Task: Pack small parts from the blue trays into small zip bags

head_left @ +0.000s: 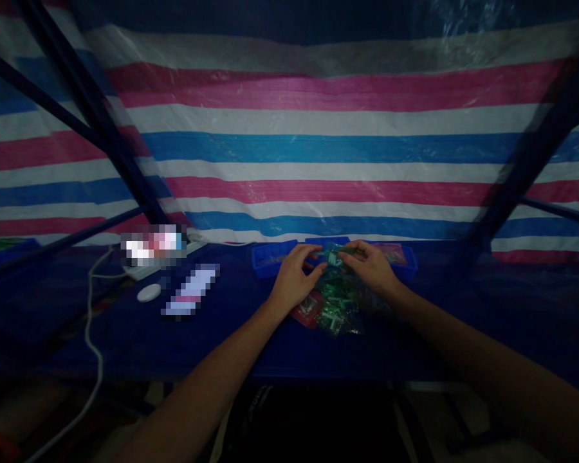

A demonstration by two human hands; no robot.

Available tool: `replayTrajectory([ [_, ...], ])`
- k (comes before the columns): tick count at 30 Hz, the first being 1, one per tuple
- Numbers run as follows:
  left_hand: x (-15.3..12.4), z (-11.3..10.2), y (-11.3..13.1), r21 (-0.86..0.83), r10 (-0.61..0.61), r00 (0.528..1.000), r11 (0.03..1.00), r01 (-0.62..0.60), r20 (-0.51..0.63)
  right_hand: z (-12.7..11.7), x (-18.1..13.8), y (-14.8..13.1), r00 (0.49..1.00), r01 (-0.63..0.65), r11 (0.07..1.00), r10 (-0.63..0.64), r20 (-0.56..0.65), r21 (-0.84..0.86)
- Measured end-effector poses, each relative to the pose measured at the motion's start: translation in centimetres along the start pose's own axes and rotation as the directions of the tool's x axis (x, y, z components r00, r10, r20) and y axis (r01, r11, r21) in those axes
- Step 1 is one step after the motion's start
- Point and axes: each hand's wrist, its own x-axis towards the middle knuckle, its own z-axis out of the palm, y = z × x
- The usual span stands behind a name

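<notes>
Above a small pile on the blue table, my right hand (pixel 370 265) pinches a small green plastic bag (pixel 334 252) between thumb and fingers. My left hand (pixel 295 275) is at the bag's left side, its fingers curved and a gap showing between thumb and forefinger; I make out nothing held in it. Under both hands lie several green clear bags (pixel 335 307) with pale pieces inside. Beside them is a red bag (pixel 309 310), partly under my left hand. What the pieces are is too dark to tell.
Blue trays stand behind my hands: a left one (pixel 265 260) and a right one (pixel 408 265) holding reddish bags. Leftward on the table (pixel 222 347) are a blurred-out phone-like rectangle (pixel 192 290), a white round object (pixel 149 293), a white power strip (pixel 145 267) and a cable (pixel 91 315).
</notes>
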Motion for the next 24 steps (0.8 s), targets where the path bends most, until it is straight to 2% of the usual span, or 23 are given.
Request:
replayTrajectory([
  [4, -0.2, 0.1, 0.6, 0.052, 0.076, 0.995, 0.996, -0.079, 0.065, 0.0, 0.0, -0.1, 1.0, 0.001, 1.0, -0.002, -0.006, -0.013],
  [7, -0.3, 0.3, 0.8, 0.02, 0.091, 0.987, 0.995, -0.094, 0.135, 0.4, -0.4, -0.6, 0.995, 0.04, 0.999, -0.039, 0.096, -0.014],
  [10, -0.2, 0.2, 0.9, 0.039, 0.099, 0.986, 0.994, -0.105, 0.133, 0.9, -0.8, -1.2, 0.982, 0.039, 0.999, -0.035, 0.186, -0.013],
  [14, 0.0, -0.2, 0.4, 0.092, 0.028, 0.996, 0.995, -0.035, 0.08, 0.9, -0.9, -1.3, 0.984, 0.056, 0.997, -0.045, 0.171, -0.059],
  [19, 0.0, -0.1, -0.2, 0.052, -0.091, 0.996, 0.995, 0.09, 0.007, 0.5, -0.6, -1.2, 0.969, 0.244, 0.941, -0.227, 0.095, -0.234],
  [21, -0.1, 0.1, -0.2, 0.005, -0.11, 0.994, 0.994, 0.11, 0.018, 0.5, -0.7, -1.3, 0.952, 0.304, 0.918, -0.284, 0.113, -0.255],
  [24, -0.2, 0.2, -0.1, -0.06, -0.123, 0.992, 0.99, 0.125, 0.034, 0.6, -0.9, -1.3, 0.94, 0.327, 0.917, -0.291, 0.178, -0.229],
])
